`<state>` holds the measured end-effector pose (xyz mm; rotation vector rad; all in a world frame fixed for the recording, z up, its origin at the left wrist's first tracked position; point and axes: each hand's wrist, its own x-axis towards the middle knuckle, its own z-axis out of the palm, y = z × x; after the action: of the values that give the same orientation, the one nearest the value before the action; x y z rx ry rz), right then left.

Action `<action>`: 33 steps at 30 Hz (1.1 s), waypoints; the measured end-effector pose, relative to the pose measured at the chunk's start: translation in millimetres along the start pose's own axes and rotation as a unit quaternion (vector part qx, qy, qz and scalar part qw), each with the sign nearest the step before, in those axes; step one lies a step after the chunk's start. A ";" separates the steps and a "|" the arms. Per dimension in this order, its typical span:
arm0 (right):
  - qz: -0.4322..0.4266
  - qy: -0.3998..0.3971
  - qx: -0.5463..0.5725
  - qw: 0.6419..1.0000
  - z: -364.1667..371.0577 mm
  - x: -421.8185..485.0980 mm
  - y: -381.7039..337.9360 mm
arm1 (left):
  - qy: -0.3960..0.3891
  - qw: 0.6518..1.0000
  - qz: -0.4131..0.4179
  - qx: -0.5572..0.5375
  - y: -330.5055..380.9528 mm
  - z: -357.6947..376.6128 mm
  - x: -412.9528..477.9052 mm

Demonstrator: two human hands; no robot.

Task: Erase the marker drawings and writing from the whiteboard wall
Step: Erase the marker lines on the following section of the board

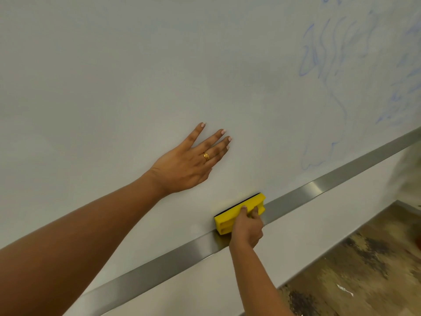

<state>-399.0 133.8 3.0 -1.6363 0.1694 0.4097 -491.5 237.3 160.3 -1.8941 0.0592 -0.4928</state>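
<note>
The whiteboard wall (136,76) fills most of the view. Faint blue marker drawings (330,65) cover its right part, with more blue scribbles (405,76) at the far right edge. My left hand (191,163) lies flat on the board with straight, spread fingers and a gold ring on one finger. My right hand (247,226) grips a yellow eraser (230,218) with a black felt face. The eraser presses against the board's bottom edge, just above the metal strip.
A brushed metal strip (319,185) runs diagonally along the board's lower edge, with a plain wall panel (296,231) below it. Worn brownish floor (364,270) shows at the lower right. A pale object sits at the far right edge.
</note>
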 end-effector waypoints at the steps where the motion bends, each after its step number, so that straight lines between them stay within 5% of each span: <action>1: -0.002 -0.001 -0.003 1.000 2.6 -5.6 2.9 | -0.002 1.000 0.001 -0.001 0.0 -0.1 -0.2; 21: -0.024 0.042 -0.065 0.997 -20.3 51.6 -23.3 | -0.004 1.000 0.004 -0.004 0.1 -0.2 -0.4; 33: -0.091 0.004 -0.135 0.987 -1.8 7.9 6.4 | 0.002 1.000 0.003 0.005 0.8 -0.3 0.1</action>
<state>-393.7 132.3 -5.7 -1.9029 -0.0327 0.2939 -491.4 236.7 159.6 -1.8825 0.0661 -0.4925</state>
